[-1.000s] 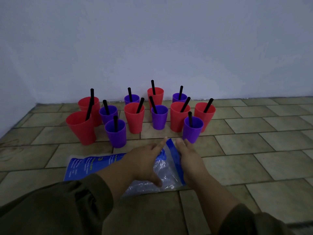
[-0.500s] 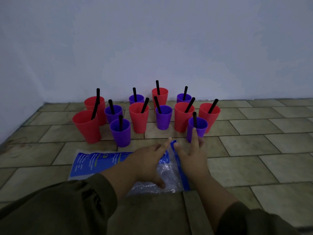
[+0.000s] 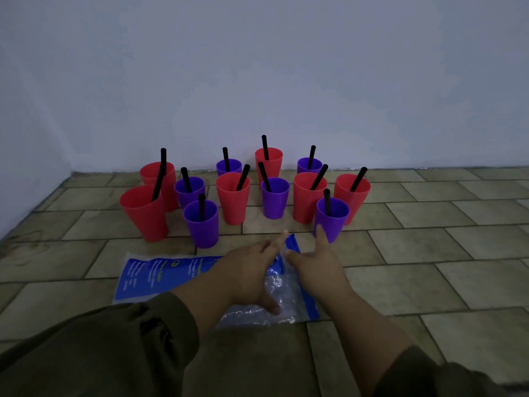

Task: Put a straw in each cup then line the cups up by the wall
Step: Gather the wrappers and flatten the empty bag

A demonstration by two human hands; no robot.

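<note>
Several red and purple cups stand in a loose cluster on the tiled floor near the wall, each with a black straw in it. The nearest purple cup (image 3: pixel 333 222) stands at the front right with its straw (image 3: pixel 327 201) upright. My right hand (image 3: pixel 316 263) stretches toward it with straight fingers, one fingertip touching the cup's lower side. My left hand (image 3: pixel 249 272) lies flat with straight fingers over a blue and clear plastic bag (image 3: pixel 160 275). Another purple cup (image 3: pixel 201 224) and a red cup (image 3: pixel 146 213) stand at the front left.
A pale wall (image 3: pixel 257 81) rises right behind the cups, and a side wall (image 3: pixel 17 181) closes the corner at the left. Bare floor tiles (image 3: pixel 443 253) stretch to the right of the cluster.
My right hand has reached forward from the bag until a finger touches the front right purple cup. My left hand stays on the bag. The cups have not moved.
</note>
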